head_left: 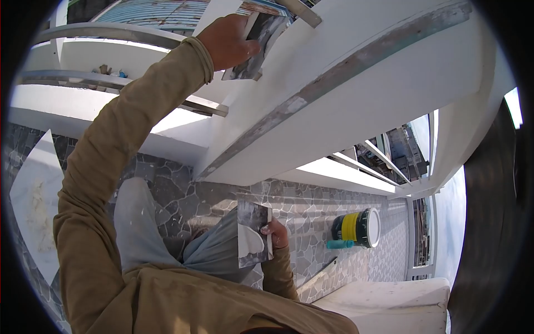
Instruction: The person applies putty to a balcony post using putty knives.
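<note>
At the top centre, my left hand (231,43) grips a broad flat blade (261,47) by its back edge. That blade, smeared grey and white, lies against or very close to the white column. Lower down, in front of my right thigh, my right hand (276,234) is closed on a second wide blade (253,249), which carries a smooth lump of white paste (250,245). A long grey unpainted strip (334,69) runs along the white column (356,100).
On the left floor is a white board (39,203) with pale paste. A dark bucket (367,228) with a yellow band stands at the right, beside a teal roller (339,244). Railings (111,32) cross the upper left. A white ledge (389,300) is at the lower right.
</note>
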Demonstrator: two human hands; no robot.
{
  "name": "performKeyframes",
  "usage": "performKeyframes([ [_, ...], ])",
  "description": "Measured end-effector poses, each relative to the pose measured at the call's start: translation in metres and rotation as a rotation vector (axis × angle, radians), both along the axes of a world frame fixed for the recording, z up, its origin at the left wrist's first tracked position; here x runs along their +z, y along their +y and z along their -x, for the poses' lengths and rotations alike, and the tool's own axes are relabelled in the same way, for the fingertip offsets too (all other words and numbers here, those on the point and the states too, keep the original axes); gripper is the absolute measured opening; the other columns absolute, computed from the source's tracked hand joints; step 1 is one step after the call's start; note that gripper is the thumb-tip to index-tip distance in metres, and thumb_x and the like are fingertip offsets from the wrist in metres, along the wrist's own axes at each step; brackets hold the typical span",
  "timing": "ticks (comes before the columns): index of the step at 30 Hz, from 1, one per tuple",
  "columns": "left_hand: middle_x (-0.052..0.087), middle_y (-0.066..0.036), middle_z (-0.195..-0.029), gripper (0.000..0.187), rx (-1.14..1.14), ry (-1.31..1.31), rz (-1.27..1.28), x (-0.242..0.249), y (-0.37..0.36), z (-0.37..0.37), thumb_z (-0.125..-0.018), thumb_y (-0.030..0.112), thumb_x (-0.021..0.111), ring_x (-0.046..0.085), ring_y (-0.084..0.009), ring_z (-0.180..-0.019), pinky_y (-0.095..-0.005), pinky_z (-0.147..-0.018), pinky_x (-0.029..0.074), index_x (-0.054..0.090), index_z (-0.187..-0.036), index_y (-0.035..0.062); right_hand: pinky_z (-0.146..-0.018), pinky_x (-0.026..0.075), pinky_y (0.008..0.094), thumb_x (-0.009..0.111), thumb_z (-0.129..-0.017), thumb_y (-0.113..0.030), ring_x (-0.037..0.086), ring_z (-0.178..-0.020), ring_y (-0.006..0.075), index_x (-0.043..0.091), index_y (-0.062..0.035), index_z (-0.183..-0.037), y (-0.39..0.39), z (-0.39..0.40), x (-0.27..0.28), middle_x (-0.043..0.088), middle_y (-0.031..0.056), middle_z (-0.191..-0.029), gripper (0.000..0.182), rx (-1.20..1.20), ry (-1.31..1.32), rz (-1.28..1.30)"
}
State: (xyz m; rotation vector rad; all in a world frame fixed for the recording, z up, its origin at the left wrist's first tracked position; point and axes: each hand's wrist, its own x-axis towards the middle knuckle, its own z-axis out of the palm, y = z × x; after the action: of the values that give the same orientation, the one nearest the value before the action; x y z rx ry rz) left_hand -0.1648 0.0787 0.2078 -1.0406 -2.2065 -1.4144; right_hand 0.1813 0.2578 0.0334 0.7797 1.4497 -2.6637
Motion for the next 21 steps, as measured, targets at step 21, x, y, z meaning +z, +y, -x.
performKeyframes([
  [21,0.063,-0.018,-0.080,0.024,-0.143,-0.670,0.136,0.029,0.063,0.050,-0.065,0.008,0.059,0.064,-0.0250,-0.061,-0.0356,-0.053,0.056,0.063,-0.083,-0.0059,-0.079,0.053,0.0333,0.049,-0.061,-0.009,0.064,-0.084,0.0258,0.047,0.0089,-0.117,-0.002,0.000,-0.006,0.062,0.0177,-0.099,0.059,-0.046,-0.001,-0.009],
])
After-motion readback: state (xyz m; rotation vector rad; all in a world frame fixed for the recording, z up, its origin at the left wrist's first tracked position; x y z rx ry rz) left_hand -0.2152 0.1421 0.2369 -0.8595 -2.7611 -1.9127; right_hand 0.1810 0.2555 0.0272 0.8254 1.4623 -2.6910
